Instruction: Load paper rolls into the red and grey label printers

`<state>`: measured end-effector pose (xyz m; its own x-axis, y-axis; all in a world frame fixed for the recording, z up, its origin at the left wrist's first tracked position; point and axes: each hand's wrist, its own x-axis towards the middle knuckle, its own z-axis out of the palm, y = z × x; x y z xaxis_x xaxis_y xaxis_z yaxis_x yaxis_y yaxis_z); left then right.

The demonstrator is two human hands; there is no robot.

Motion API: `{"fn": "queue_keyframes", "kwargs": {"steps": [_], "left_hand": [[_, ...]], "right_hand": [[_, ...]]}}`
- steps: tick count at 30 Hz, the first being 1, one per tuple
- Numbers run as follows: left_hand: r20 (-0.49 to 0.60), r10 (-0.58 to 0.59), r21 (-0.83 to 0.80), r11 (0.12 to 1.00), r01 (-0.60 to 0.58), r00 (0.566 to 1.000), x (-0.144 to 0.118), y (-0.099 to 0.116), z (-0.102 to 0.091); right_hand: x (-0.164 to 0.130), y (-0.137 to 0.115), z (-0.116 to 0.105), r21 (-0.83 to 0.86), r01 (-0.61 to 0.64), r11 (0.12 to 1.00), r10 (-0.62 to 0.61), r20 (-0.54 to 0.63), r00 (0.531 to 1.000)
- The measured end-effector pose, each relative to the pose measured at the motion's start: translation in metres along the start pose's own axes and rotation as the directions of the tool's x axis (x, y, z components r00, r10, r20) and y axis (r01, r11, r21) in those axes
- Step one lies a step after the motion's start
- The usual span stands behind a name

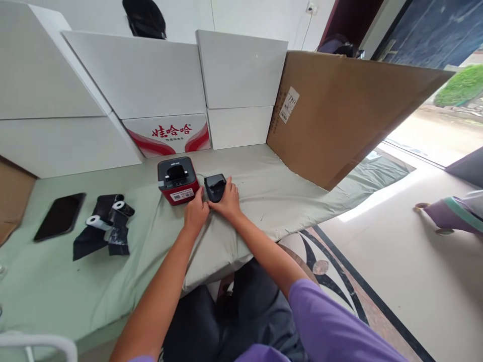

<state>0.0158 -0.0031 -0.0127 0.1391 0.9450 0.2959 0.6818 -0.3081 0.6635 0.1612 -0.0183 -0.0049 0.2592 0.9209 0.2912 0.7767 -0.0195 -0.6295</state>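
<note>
A small black boxy device (215,187) with a glossy top sits on the green cloth, right of a red and black label printer-like machine (177,181). My right hand (228,200) grips the small device, fingers along its right side and thumb at its front edge. From the other side my left hand (196,211) closes in at the device's front left corner, its index finger in the narrow gap beside the red machine. What the fingertips press on is partly hidden. The red machine has a white printed label on its front and an open recess in its top.
Left lie a dark phone or tablet (60,216) and two small paper rolls (98,222) on black wrapping. White boxes (241,75) wall the back; a large brown cardboard sheet (339,110) leans at right. The cloth-covered edge (222,269) runs before my knees.
</note>
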Motion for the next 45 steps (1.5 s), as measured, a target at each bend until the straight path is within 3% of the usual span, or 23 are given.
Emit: {"fn": "queue_keyframes", "kwargs": {"steps": [3, 7, 14, 25, 32, 40, 45], "left_hand": [[-0.11, 0.023, -0.083, 0.996, -0.032, 0.994, -0.002, -0.001, -0.004], [-0.142, 0.077, -0.123, 0.988, -0.095, 0.987, -0.002, -0.004, -0.008], [-0.062, 0.178, -0.15, 0.971, -0.185, 0.982, 0.0, -0.005, -0.009], [0.018, 0.145, -0.409, 0.904, -0.125, 0.989, 0.018, -0.017, 0.01], [0.029, 0.136, -0.376, 0.92, -0.115, 0.99, 0.015, -0.017, 0.007], [0.05, 0.135, -0.475, 0.875, -0.095, 0.99, 0.022, -0.019, 0.012], [0.071, 0.025, -0.265, 0.964, -0.006, 0.997, 0.017, -0.007, 0.005]], "right_hand": [[0.0, 0.0, -0.002, 0.002, -0.003, 1.0, 0.003, -0.001, 1.0], [0.002, -0.001, -0.003, 0.027, -0.015, 1.0, 0.015, 0.004, 1.0], [0.003, 0.003, -0.003, 0.061, 0.014, 0.998, -0.014, -0.005, 1.0], [0.002, 0.004, -0.002, 0.072, 0.041, 0.997, -0.042, 0.011, 0.999], [0.003, 0.005, -0.003, 0.059, 0.038, 0.998, -0.039, 0.028, 0.999], [0.002, 0.004, -0.005, 0.079, 0.074, 0.994, -0.077, 0.04, 0.996], [0.0, 0.006, -0.01, 0.102, 0.157, 0.982, -0.167, 0.097, 0.981]]}}
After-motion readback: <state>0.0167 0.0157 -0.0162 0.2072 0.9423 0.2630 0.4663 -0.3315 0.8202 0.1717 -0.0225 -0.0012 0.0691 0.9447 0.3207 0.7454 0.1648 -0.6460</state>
